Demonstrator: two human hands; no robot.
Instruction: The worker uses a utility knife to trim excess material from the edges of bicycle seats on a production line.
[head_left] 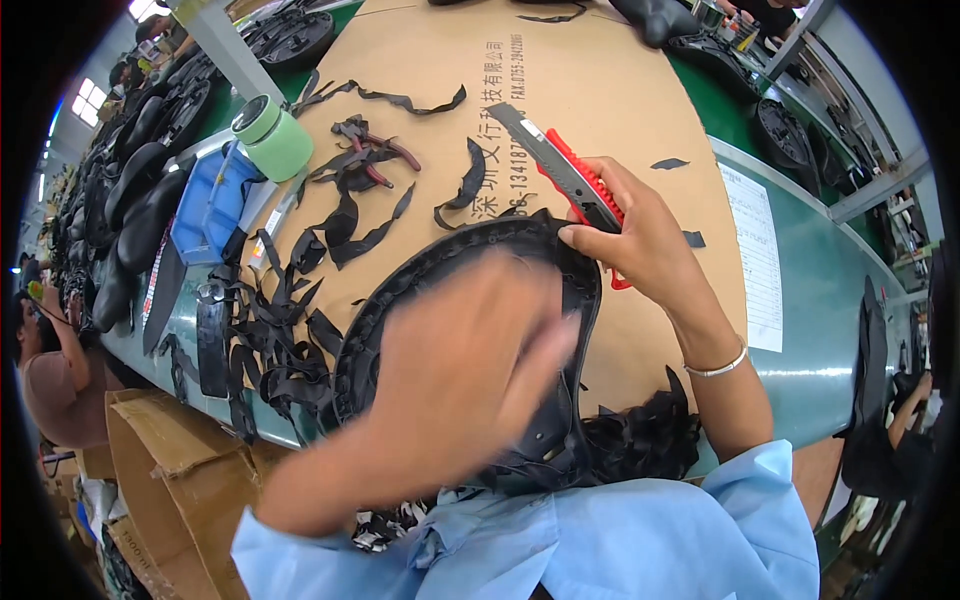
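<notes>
A red and grey snap-off utility knife (572, 172) is gripped in my right hand (640, 235), its blade pointing up and to the left. The thumb of that hand lies by the far rim of a black seat (455, 243), which rests close to my body with its hollow side up and its covering folded over the rim. My left hand (470, 350) is over the middle of the seat, smeared by motion. Its fingers are too blurred to read, and it hides much of the seat's inside.
Cardboard (420, 60) covers the bench. Black trimmed strips (275, 350) lie left, with more scraps (645, 435) at the near right. Red-handled pliers (385, 160), a green jar (272, 140), a blue bin (212, 205) and a paper sheet (750, 260) stand or lie around.
</notes>
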